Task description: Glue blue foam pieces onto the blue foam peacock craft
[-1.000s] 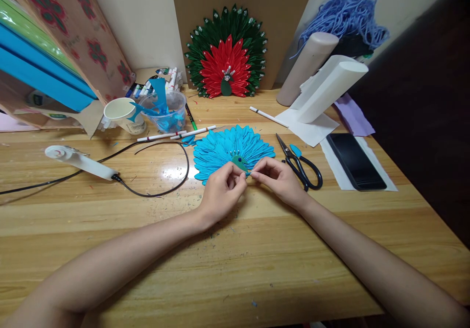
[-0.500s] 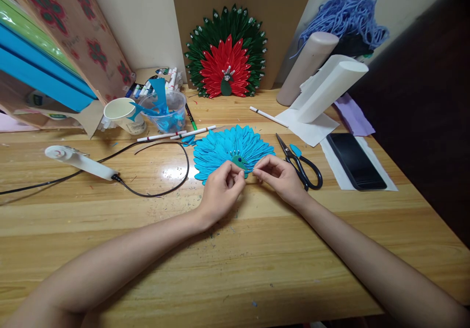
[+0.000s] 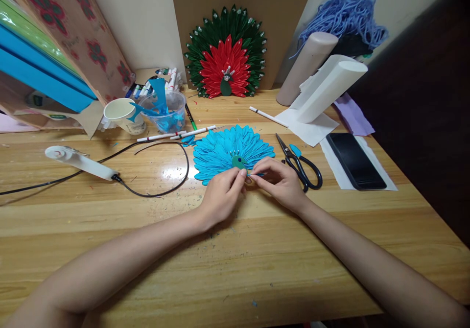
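Observation:
Flat on the table lies a blue paper peacock (image 3: 231,147) with layered feathers and a green head (image 3: 238,160) bearing a dark eye and a small crown of beads. Over its lower edge my left hand (image 3: 224,193) is closed, thumb and fingers pinched together. Facing it, my right hand (image 3: 277,181) pinches too, its fingertips almost meeting the left ones. Whatever is between the fingertips is too small to make out. Black-handled scissors (image 3: 299,164) lie just right of my right hand, beside a loose blue paper feather (image 3: 295,150).
A white glue gun (image 3: 81,163) with a looping black cord lies left. Behind stand a paper cup (image 3: 125,115), a plastic tub (image 3: 165,115) of blue scraps and a red-and-green peacock (image 3: 225,58). A phone (image 3: 355,161) and a paper roll (image 3: 332,93) are at right.
My two hands have come closer together, fingertips now nearly touching. The left thumb has straightened over the fingers, and the right fingers have dipped slightly.

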Demonstrator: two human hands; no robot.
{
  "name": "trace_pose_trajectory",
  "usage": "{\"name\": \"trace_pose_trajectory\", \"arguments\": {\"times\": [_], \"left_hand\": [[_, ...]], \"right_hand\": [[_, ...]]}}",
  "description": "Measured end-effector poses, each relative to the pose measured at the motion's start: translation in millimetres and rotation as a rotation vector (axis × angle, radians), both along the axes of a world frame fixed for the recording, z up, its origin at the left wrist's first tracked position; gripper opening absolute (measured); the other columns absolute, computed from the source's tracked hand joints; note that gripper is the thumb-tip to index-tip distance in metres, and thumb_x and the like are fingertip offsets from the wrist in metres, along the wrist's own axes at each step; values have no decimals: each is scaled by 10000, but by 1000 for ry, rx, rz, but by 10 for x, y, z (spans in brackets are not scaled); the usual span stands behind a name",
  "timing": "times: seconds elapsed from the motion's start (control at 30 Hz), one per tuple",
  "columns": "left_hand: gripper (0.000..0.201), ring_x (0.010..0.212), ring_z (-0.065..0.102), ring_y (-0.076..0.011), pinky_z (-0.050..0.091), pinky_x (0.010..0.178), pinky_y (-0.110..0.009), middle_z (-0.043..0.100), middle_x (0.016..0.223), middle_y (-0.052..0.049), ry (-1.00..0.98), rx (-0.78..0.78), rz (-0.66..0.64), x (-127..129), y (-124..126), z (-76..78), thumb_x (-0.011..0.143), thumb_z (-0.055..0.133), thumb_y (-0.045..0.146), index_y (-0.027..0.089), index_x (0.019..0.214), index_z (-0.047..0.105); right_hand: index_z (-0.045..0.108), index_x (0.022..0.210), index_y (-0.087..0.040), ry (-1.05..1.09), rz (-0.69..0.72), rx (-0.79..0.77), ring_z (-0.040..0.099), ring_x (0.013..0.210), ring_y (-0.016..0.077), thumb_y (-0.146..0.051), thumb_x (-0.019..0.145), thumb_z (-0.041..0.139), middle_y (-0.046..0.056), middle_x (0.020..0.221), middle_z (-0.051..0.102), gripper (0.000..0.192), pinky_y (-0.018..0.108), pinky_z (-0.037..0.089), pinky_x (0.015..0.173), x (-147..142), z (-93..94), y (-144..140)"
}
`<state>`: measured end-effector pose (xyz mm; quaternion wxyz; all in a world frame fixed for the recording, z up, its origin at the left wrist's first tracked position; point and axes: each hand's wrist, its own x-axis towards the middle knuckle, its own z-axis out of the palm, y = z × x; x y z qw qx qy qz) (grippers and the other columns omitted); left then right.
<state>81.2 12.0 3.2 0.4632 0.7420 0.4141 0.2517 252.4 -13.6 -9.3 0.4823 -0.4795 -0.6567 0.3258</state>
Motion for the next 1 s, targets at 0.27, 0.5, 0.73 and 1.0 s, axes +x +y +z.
{"name": "trace_pose_trajectory", "arguments": {"times": [0.27, 0.5, 0.73, 1.0], "left_hand": [[323, 632, 490, -114, 334, 607, -241, 543, 654, 27, -50, -8, 20, 12, 26, -27, 915, 388, 352, 173, 674, 509], [245, 605, 469, -111, 341, 573, -233, 544, 654, 22, -72, 7, 37, 14, 17, -54, 895, 427, 317, 172, 736, 544], [222, 583, 452, -99, 333, 548, -218, 553, 652, 19, -77, 26, 34, 15, 21, -59, 882, 455, 305, 162, 758, 571], [207, 585, 481, -100, 338, 547, -217, 592, 669, 7, -57, 56, 29, 22, -4, -73, 880, 466, 299, 163, 821, 610]], "right_hand": [[624, 805, -217, -143, 23, 72, 589, 796, 159, -231, 803, 617, 33, 822, 604, 16, 304, 513, 689, -2, 40, -9], [618, 791, -230, -128, 8, 35, 586, 795, 182, -234, 794, 625, 38, 811, 620, 9, 347, 489, 723, -3, 34, -3], [614, 732, -212, 103, 3, -70, 592, 773, 174, -274, 745, 686, 39, 774, 614, 96, 336, 497, 713, -6, 7, 28], [606, 714, -203, 172, -4, -127, 586, 726, 154, -297, 721, 712, 24, 737, 602, 141, 301, 491, 663, 8, 3, 48]]}}
